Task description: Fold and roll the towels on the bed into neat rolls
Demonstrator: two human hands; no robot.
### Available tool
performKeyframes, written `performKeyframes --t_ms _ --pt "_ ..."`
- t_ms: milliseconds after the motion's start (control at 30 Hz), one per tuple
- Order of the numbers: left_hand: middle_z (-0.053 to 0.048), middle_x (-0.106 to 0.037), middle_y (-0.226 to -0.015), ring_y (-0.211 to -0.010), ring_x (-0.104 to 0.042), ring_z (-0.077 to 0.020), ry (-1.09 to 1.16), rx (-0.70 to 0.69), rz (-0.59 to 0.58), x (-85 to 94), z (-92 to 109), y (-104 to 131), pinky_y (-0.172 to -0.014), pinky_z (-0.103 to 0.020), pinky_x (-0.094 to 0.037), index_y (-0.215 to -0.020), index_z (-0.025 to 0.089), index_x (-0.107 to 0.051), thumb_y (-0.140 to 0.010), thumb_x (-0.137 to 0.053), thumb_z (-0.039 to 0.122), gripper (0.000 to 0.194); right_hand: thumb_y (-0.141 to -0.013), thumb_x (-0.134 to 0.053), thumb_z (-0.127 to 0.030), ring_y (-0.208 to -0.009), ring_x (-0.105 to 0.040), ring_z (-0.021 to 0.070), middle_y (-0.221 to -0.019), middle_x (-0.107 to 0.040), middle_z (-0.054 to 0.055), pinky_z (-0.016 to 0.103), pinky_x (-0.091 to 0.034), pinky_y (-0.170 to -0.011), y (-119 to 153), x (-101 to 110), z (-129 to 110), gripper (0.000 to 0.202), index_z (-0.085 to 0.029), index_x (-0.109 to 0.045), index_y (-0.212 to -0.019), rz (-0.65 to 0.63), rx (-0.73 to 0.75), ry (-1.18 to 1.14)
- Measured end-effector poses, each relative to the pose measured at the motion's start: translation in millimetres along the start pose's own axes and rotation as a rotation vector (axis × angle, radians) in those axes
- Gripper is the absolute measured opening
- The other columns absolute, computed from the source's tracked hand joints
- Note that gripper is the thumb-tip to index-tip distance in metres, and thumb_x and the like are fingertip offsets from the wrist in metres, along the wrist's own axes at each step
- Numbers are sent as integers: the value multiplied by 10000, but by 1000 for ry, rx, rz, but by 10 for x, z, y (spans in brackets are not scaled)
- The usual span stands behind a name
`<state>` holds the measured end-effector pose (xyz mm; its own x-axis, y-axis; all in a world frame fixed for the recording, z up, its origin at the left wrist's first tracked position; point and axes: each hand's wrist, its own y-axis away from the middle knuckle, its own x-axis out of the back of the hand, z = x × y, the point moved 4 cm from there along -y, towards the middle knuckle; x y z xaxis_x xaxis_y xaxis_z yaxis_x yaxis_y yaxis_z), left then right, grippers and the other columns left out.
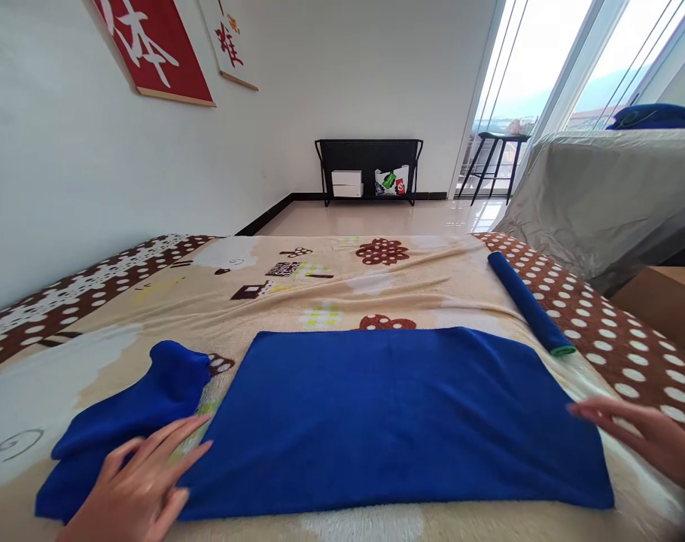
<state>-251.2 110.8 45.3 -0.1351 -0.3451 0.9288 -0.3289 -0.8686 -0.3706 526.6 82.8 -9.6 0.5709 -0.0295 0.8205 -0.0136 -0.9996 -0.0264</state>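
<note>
One crumpled blue cloth (144, 399): lay bunched at the left on the patterned blanket (461, 290), partly hidden by the left hand.
Left hand (136, 482): was released, its fingers parted and stretched toward the left edge of the flat cloth; whether the tips touched it could not be told.
Wall scrolls: hung on the left, a red scroll (150, 49) with a white character beside a white scroll (229, 41) with a red one.
Flat blue cloth (399, 421): lay spread across the near middle of the blanket, between the two hands, lightly creased toward its right side.
Black rack (370, 154): stood by the far wall, holding white boxes (347, 183) and a printed bag (392, 181).
Rolled blue cloth (526, 297): lay slantwise beyond the flat one, near the polka-dot border.
Right hand (647, 433): had its fingers extended at the flat cloth's right edge, slightly blurred; whether it grasped the fabric could not be told.
</note>
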Motion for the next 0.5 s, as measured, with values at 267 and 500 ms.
performKeyframes --t_ms 267,500 --pt "-111 -584 -1349 -1254 -531 -270 110 276 -93 -829 -26 -1842 -1045 -432 -439 -1322 185 -564 -938 -478 354 428 -950 -543 -429 -1150 -580 224 -1283 -591 99 455 -475 -1004 -1904 -483 -810 416 -188 -555 -1289 -164 189 87" --pt "-77 -621 -1184 -1098 -593 -232 37 444 33 -1298 -491 -1804 -947 -468 -492 -1116 160 -619 -925 -605 381 292 -928 -608 -407 -904 -631 156 -1050 -642 46 358 -550 -806 -2208 -675 -766 313 -146 -618 -1100 -376 196 179"
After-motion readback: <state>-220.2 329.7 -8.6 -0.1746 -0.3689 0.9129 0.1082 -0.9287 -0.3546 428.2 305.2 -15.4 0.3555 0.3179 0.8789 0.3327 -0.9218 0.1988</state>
